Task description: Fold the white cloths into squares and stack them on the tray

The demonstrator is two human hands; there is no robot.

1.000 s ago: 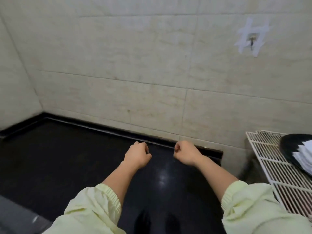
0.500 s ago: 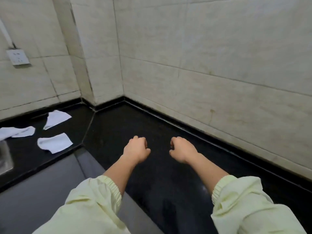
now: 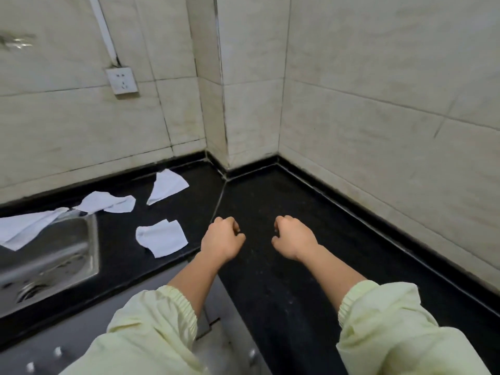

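Note:
Several crumpled white cloths lie on the black counter (image 3: 270, 266) to my left. The nearest cloth (image 3: 162, 237) lies just left of my left hand. Another cloth (image 3: 166, 186) lies near the wall corner, a third cloth (image 3: 108, 202) is behind the sink, and a fourth cloth (image 3: 24, 226) hangs over the sink's rim. My left hand (image 3: 222, 237) and my right hand (image 3: 293, 237) hover side by side over the counter, fingers curled into fists, holding nothing. No tray is in view.
A steel sink (image 3: 48, 255) is set into the counter at the left. Tiled walls meet in a corner behind the counter, with a wall socket (image 3: 121, 83) above the cloths. A grey cabinet front (image 3: 81, 336) runs below the counter edge.
My view has swung left, away from the wire rack and the stacked cloths on the right, and the sink and loose cloths have come into sight. Both hands stay fisted.

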